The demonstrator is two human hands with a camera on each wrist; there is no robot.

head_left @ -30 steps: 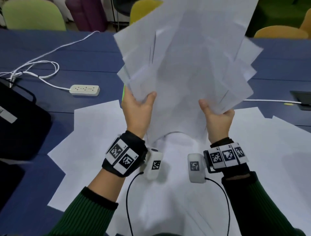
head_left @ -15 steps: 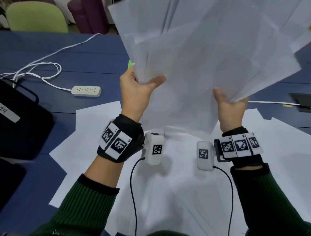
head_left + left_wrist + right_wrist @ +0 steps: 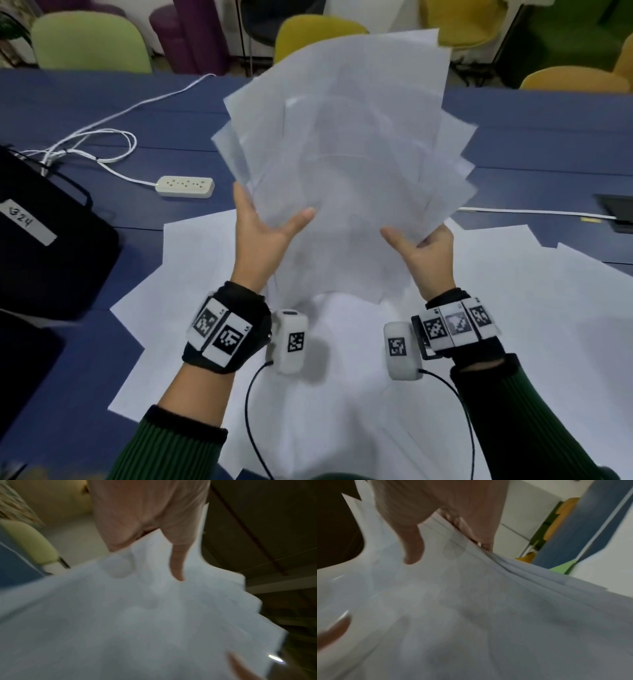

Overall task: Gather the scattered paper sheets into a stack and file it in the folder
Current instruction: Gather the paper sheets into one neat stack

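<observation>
- Pinching the fanned sheaf of sheets (image 3: pixel 346 154) at its near edge, left hand (image 3: pixel 263 236) and right hand (image 3: pixel 428 255) each in a holding grip.
- Raising it above the desk (image 3: pixel 102 102), likely for squaring.
- Leaving loose sheets (image 3: pixel 205 274) lying below; folder not identifiable.

Both forearms in ribbed dark green sleeves, raised side by side, each wrist wrapped in a black band carrying black-and-white square markers. Left hand (image 3: pixel 263 236) palm turned inward, thumb pressed on the near face of a fanned sheaf of white paper sheets (image 3: pixel 346 154), fingers hidden behind it. Right hand (image 3: pixel 426 255) mirroring this, thumb in front, fingers behind, pinching the sheaf's lower right part.
</observation>
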